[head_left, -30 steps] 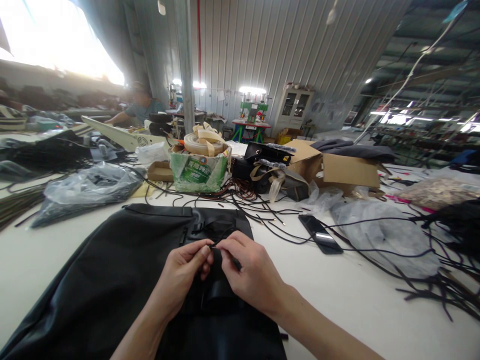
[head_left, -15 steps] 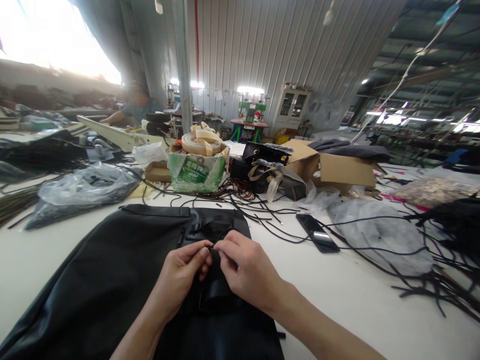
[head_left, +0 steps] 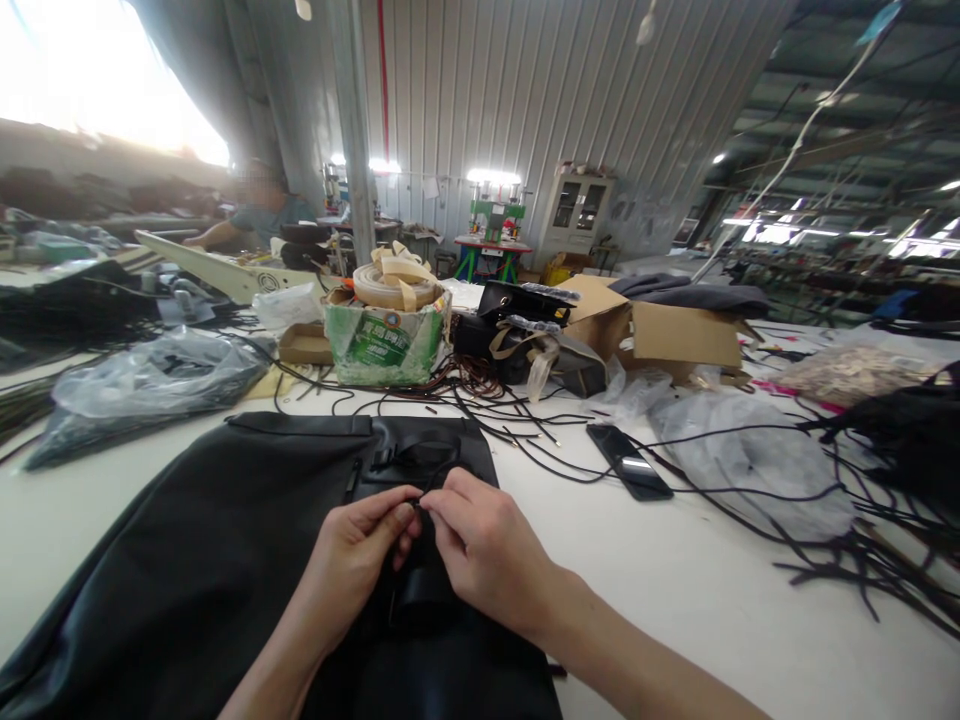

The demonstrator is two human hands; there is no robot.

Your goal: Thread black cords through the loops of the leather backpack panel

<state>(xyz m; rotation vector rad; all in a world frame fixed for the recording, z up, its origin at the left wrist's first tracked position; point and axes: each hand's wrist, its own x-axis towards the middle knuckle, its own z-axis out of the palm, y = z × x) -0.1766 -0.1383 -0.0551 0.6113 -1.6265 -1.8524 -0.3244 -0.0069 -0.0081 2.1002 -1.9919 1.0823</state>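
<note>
A black leather-like bag [head_left: 247, 530] lies flat on the white table [head_left: 720, 610], with a small strap handle [head_left: 420, 453] near its far edge. Over its middle, my left hand [head_left: 367, 545] pinches thumb against forefinger. My right hand [head_left: 480, 535] pinches just beside it, the fingertips of both nearly touching. Between them is a small dark piece, perhaps a cord end, mostly hidden by the fingers and too small to name. Below the hands a shiny black flap or strap [head_left: 424, 590] shows on the bag.
A black phone [head_left: 628, 462] and loose black cords [head_left: 555, 458] lie to the right, near a clear plastic bag [head_left: 750, 460]. Behind stand a green carton [head_left: 386, 345] with rolled tape and an open cardboard box [head_left: 682, 335]. Another person [head_left: 262, 215] sits at the far left.
The view has shifted slightly, so the surroundings sit a little further left. My right hand's fingertips have come closer to the left hand's; both still pinch over the bag.
</note>
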